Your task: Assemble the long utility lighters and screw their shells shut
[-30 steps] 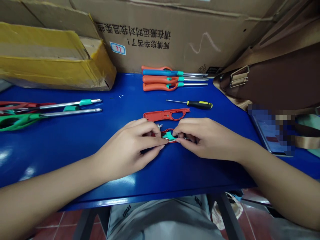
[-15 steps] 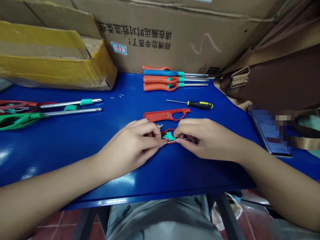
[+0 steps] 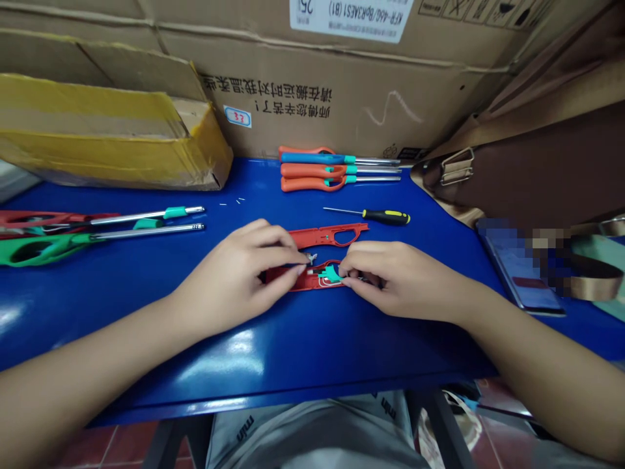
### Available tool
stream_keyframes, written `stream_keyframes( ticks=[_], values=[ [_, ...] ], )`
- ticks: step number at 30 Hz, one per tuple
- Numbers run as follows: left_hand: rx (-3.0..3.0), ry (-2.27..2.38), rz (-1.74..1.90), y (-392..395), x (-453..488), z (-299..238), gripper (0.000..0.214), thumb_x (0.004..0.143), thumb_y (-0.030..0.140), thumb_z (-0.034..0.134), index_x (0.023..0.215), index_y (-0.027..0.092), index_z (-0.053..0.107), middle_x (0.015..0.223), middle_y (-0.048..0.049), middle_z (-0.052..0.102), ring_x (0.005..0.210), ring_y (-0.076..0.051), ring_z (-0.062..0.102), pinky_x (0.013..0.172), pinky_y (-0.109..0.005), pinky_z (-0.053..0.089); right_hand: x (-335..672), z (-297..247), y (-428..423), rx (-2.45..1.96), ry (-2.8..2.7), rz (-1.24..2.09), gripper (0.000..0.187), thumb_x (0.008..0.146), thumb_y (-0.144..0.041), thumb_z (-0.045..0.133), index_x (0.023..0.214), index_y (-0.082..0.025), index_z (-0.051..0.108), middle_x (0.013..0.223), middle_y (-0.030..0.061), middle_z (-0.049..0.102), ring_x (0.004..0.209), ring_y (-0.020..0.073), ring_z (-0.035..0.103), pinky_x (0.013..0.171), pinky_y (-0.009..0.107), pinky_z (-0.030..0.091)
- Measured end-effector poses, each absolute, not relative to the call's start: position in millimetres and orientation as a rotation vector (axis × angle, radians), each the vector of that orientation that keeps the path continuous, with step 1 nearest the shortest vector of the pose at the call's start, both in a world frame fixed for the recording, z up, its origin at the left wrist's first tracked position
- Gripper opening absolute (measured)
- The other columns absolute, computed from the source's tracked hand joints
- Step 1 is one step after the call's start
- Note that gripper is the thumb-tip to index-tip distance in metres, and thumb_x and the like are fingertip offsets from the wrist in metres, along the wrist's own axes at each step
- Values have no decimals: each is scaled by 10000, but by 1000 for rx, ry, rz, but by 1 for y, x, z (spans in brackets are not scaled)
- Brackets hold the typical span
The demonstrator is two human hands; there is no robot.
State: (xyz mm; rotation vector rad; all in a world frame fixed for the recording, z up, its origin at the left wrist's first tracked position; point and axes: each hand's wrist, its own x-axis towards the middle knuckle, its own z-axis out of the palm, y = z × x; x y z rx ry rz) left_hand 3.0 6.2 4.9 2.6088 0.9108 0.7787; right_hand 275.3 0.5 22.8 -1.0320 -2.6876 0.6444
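An opened lighter's lower red shell half point(image 3: 305, 281) lies in front of me, holding a green trigger point(image 3: 333, 273) and a thin white wire. My right hand point(image 3: 385, 277) pinches its right end beside the trigger, and the fingertips partly cover it. Over the shell's left part is my left hand point(image 3: 258, 264), thumb and forefinger slightly apart. Their tips come close to a small metal piece point(image 3: 311, 258); whether they touch it I cannot tell. Behind lies the other red shell half point(image 3: 325, 236), its left end covered by my left hand.
A screwdriver point(image 3: 388, 217) lies behind my right hand. Several long-necked lighters point(image 3: 312, 170) are stacked against a large cardboard box point(image 3: 361, 98). More lighters point(image 3: 63, 246) lie at left, by a taped carton point(image 3: 146, 153). A phone point(image 3: 522, 267) is at right.
My left hand has drawn back leftward from the trigger, uncovering more of the lower shell and its white wire. My right hand stays at the shell. The view has tilted up slightly.
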Motion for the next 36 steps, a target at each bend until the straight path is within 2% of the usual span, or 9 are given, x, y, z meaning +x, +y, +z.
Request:
stream_keyframes(
  ticks=[6, 14, 22, 28, 33, 36],
  values=[
    [2570, 1029, 637, 20, -6, 2, 203, 1001, 272, 613, 1077, 183, 779, 1022, -68, 713, 955, -221, 646, 885, -388, 526, 276, 25, -2, -1062, -2647, 665, 76, 987, -145, 545, 1013, -207, 582, 877, -12, 624, 698, 123, 522, 670, 263, 383],
    [2532, 1118, 496, 13, -3, 3, 236, 1016, 368, 568, 1044, 172, 697, 1058, -88, 626, 984, -253, 609, 899, -444, 527, 275, 25, 0, -1049, -2729, 672, 101, 1021, -182, 514, 1009, -203, 612, 963, 22, 642, 840, 159, 577, 721, 291, 394],
    [2488, 1155, 424, 11, -1, 0, 269, 1025, 436, 564, 1015, 186, 663, 1050, -71, 617, 880, -219, 641, 809, -380, 542, 277, 26, -2, -1035, -2728, 677, 117, 1023, -178, 506, 1012, -204, 620, 964, 32, 661, 834, 168, 593, 721, 298, 410],
    [2471, 1156, 484, 8, 1, 4, 228, 1020, 403, 572, 985, 188, 640, 1023, -59, 644, 845, -201, 646, 760, -336, 522, 276, 26, -1, -1030, -2707, 708, 106, 1012, -160, 527, 1010, -196, 627, 955, 17, 654, 808, 144, 574, 710, 283, 407],
    [2257, 1097, 576, 1, 5, 8, 249, 1020, 445, 604, 992, 202, 652, 824, 18, 673, 632, -117, 585, 590, -235, 455, 275, 23, -1, -1013, -2551, 786, 94, 993, -157, 575, 965, -184, 661, 901, 6, 648, 711, 106, 530, 657, 254, 420],
    [2168, 1078, 546, -2, 6, 9, 228, 1010, 434, 627, 1009, 214, 688, 794, 39, 694, 578, -92, 573, 542, -209, 429, 272, 21, -3, -1027, -2419, 874, 106, 978, -155, 594, 969, -175, 698, 926, 24, 689, 670, 87, 533, 611, 232, 441]
  ],
)
